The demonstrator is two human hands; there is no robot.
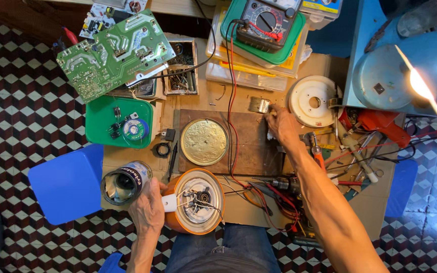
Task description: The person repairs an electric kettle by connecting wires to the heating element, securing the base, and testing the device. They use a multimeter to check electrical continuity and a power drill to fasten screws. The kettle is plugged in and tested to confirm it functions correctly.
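While left hand (147, 208) fingers grip the orange appliance (197, 201), right hand (282, 125) fingers hide the brush (259, 104) handle.

kettle base (198, 201): sits at 6 o'clock, nearest edge of the bench, left hand (147, 208) on its 9 o'clock side
tape roll (126, 181): just off the kettle base at 10 o'clock
metal disc (204, 141): on the wooden board (251, 151), dead centre, right behind the kettle base
brush (259, 104): at the board's far edge, right hand (282, 126) touching it
white plate (312, 101): 2 o'clock, beside the brush
circuit board (116, 53): 11 o'clock
multimeter (265, 23): 12 o'clock, on stacked boxes
tool pile (352, 151): 3 o'clock
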